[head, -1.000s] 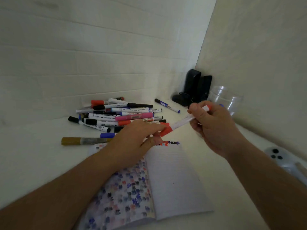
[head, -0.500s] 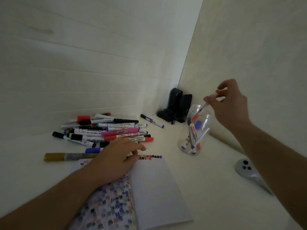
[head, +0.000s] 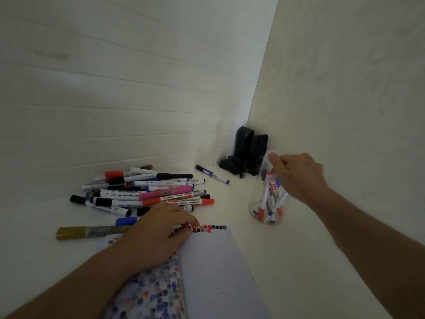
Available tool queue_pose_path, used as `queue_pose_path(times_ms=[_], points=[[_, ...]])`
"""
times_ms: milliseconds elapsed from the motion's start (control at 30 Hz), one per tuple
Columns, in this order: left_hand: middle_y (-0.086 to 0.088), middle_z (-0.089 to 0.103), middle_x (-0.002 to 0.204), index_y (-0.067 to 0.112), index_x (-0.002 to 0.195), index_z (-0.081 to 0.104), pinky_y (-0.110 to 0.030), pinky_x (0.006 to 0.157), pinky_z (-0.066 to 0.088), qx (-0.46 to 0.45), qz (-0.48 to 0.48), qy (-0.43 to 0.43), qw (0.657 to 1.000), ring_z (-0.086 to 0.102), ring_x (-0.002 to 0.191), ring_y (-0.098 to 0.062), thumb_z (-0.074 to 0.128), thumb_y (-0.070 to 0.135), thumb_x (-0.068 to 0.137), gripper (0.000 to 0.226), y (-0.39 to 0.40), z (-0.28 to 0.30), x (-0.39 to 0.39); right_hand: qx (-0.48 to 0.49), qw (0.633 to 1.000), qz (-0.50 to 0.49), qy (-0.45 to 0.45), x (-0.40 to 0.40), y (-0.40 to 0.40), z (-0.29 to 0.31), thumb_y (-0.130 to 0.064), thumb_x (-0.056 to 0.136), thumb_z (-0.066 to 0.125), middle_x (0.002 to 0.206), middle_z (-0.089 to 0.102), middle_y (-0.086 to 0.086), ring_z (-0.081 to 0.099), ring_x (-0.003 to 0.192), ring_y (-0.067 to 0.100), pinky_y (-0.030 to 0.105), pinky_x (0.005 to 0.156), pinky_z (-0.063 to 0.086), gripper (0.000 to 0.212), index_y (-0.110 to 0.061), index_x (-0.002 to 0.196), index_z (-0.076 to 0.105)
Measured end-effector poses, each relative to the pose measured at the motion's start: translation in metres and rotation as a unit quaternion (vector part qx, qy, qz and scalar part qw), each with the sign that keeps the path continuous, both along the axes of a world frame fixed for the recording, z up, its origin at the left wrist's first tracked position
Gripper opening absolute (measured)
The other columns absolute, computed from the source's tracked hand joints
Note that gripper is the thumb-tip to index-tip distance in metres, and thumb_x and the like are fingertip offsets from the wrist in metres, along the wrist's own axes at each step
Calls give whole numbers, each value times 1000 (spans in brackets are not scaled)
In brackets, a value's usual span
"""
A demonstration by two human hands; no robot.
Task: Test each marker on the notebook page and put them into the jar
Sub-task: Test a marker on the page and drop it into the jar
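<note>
Many markers (head: pixel 147 192) piled far left, long axes left-right, nearer my left hand (head: pixel 161 231), flat on notebook (head: pixel 213 268); right hand (head: pixel 296 173) at jar (head: pixel 266 203) rim, grip unclear.

1 jar (head: pixel 257 203), 1 notebook (head: pixel 213 272), 2 hands

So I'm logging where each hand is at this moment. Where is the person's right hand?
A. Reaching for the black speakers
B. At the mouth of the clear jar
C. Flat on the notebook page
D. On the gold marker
B: the right hand is at the top of the clear jar, above the markers standing inside, while the left hand rests on the notebook.
</note>
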State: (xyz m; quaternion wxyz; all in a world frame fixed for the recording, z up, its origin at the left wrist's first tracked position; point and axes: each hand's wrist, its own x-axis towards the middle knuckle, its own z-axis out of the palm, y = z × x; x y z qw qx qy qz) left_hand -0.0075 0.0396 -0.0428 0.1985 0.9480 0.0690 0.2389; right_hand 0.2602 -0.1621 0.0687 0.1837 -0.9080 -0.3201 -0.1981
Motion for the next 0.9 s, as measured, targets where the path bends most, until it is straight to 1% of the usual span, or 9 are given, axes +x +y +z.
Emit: queue_pose_path(times_ms=[133,233,300,367,400,467,567,733,900], points=[[36,52,103,44,117,69,-8,87,32,42,7,27,999,40,105,19,57,33,101,23,12,15,-5,110,986,10,-129,-13,-2,-6,-47,107,36,98,66,-3,53,107,32,46,88,37,48,-21,86,70],[37,51,93,42,115,72,-4,76,35,62,46,54,996,46,89,21,61,32,100,21,31,37,-16,162,951,162,-206,-56,10,-22,-33,102,50,102,64,0,54,101,26,44,82,43,27,-20,93,71],[37,53,89,47,103,71,-3,66,37,44,77,98,991,52,81,19,66,34,96,15,46,50,-29,62,950,300,-69,-95,27,-36,-34,102,52,93,63,-9,56,89,13,47,80,51,21,-25,97,71],[33,57,88,49,95,70,-5,63,39,40,102,157,981,55,82,16,71,36,93,13,64,57,-43,-97,916,377,96,-129,42,-56,-49,99,54,101,59,-20,54,96,4,40,87,52,22,-39,112,69],[29,60,89,47,94,71,-6,63,40,38,118,188,974,57,82,12,72,36,92,12,70,61,-50,-165,894,399,120,-142,48,-66,-61,96,53,109,55,-22,49,104,3,38,93,47,32,-46,123,65],[24,63,93,46,97,74,-10,67,43,19,154,231,960,59,82,5,75,40,89,10,80,64,-60,-237,868,423,108,-156,55,-82,-78,89,49,119,45,-22,39,113,6,38,99,38,53,-54,136,54],[22,64,94,48,99,71,-13,66,45,-2,175,284,943,60,81,4,79,55,80,22,86,61,-65,-249,867,426,72,-162,58,-90,-84,85,48,126,35,-19,32,117,9,39,101,33,63,-55,141,48],[22,66,96,45,96,68,-5,59,40,30,177,332,926,60,80,7,81,45,82,19,82,52,-61,-231,853,466,42,-171,54,-95,-71,94,44,139,36,-23,29,122,10,42,96,30,50,-56,141,46],[14,66,109,46,106,67,-18,74,44,47,236,289,927,57,91,0,68,44,93,13,79,65,-60,-253,838,480,57,-178,55,-88,-61,101,38,150,30,-16,26,128,16,51,101,24,42,-64,143,39]])
